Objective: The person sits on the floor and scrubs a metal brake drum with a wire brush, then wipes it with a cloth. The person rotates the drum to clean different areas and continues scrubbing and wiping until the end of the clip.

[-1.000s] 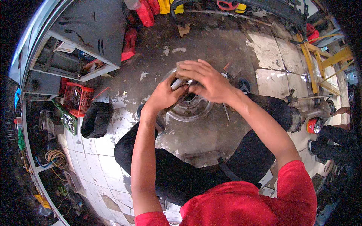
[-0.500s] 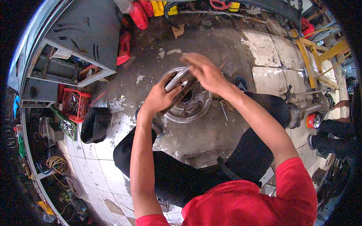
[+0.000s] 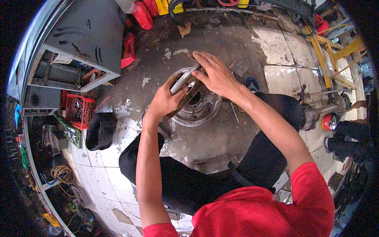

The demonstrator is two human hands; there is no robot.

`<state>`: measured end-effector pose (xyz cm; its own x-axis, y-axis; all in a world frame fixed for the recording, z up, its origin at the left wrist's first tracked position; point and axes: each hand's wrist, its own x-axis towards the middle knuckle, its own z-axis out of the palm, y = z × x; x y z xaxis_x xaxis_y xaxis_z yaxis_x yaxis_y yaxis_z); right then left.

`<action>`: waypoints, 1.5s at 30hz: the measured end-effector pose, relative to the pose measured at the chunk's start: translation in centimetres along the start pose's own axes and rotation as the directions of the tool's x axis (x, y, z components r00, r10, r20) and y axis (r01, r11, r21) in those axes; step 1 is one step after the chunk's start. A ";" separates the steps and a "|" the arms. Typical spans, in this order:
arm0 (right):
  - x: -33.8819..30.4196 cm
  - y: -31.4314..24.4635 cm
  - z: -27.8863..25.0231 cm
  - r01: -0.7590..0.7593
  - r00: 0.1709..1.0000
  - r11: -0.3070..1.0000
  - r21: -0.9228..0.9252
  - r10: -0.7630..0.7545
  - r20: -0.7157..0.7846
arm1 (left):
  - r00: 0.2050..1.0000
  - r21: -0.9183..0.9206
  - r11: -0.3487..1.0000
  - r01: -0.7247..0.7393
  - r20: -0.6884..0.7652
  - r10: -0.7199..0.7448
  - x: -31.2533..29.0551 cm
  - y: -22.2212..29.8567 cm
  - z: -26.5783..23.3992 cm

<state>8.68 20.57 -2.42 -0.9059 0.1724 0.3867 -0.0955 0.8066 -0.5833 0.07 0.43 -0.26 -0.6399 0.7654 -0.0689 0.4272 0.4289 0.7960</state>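
- The step in hand is judged to be the handling and turning of a metal ring (image 3: 184, 80), which is held up between both hands over a round wheel rim (image 3: 205, 115).
- By the left hand (image 3: 163, 102), the ring's lower-left part is grasped, with the thumb laid across the near side.
- By the right hand (image 3: 216, 76), the upper-right part is met with extended fingers and thumb; whether it is firmly clasped cannot be told.
- The ring is placed in front of the wheel rim's upper-left part, as seen from above; whether the two are touching cannot be told.
- For the next move, a steady left-hand hold and an even tilt are judged to be called for.
- The ring is tilted, not laid flat: its bright edge is pointed up and right, and its long axis is run from lower left to upper right.
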 end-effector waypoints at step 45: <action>-2.8 -4.2 3.1 0.101 0.977 0.986 -0.131 -0.123 -0.176 | 0.947 0.091 0.990 0.107 -0.313 -0.074 -2.4 -1.5 2.5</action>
<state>10.35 14.90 -3.28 -0.8002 0.1686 0.5755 -0.1316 0.8869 -0.4429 2.56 -0.89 -2.78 -0.8373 0.5430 0.0639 0.4122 0.5502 0.7262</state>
